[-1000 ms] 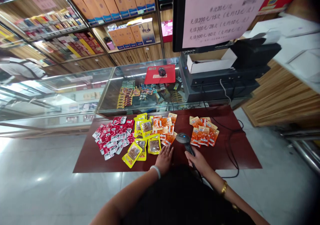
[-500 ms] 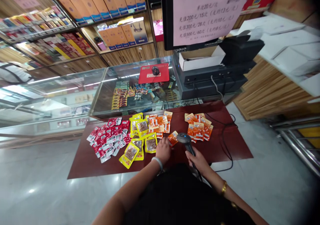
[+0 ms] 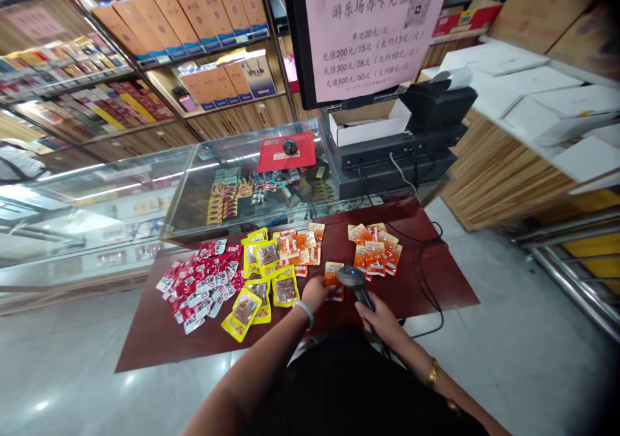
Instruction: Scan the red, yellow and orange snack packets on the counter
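Note:
My right hand (image 3: 382, 320) is wrapped round the handle of a black barcode scanner (image 3: 352, 277), its head pointing away from me. Just left of the scanner, an orange snack packet (image 3: 334, 272) is pinched by my left hand (image 3: 316, 293) over the dark red table (image 3: 310, 323). The scanner head overlaps part of this packet. Yellow snack packets (image 3: 284, 289) lie left of my left hand, with an orange packet pile (image 3: 296, 245) behind them. Another orange packet pile (image 3: 376, 255) lies beyond the scanner. Red and white packets (image 3: 201, 281) are heaped at the far left.
Behind the table stands a glass display counter (image 3: 194, 210) with a red mouse pad (image 3: 303, 152) and a mouse (image 3: 289, 146). A monitor (image 3: 296, 42) carries a pink paper sign. A black cable (image 3: 433, 300) loops over the table's right side.
My left hand has gripped the orange packet, which has turned more upright and slid beside the scanner head. The scanner stays in my right hand. The whole view has shifted slightly.

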The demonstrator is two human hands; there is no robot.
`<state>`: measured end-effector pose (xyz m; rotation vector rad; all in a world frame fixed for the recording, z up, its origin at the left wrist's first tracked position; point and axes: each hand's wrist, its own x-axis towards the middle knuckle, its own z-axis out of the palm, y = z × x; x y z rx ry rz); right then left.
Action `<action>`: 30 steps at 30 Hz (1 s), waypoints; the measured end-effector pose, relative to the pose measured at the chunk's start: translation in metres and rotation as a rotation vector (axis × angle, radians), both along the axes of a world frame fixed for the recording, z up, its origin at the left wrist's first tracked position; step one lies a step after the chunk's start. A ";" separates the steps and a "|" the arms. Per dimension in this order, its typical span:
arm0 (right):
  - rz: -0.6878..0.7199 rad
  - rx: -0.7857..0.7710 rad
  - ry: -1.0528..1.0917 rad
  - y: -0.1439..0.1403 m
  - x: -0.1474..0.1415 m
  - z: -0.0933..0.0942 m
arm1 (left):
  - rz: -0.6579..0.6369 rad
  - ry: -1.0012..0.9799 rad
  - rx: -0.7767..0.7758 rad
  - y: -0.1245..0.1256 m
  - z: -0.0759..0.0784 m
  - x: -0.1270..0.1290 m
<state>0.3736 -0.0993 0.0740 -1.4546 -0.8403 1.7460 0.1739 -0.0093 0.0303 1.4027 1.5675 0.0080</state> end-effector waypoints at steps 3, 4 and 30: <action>0.033 0.013 0.017 0.004 0.003 0.000 | -0.089 0.023 0.100 0.006 -0.001 0.010; 0.039 0.019 0.021 0.005 0.004 0.000 | -0.116 0.031 0.119 0.008 -0.001 0.013; -0.025 -0.009 0.002 0.014 0.008 -0.007 | -0.146 0.526 0.527 0.067 0.014 -0.019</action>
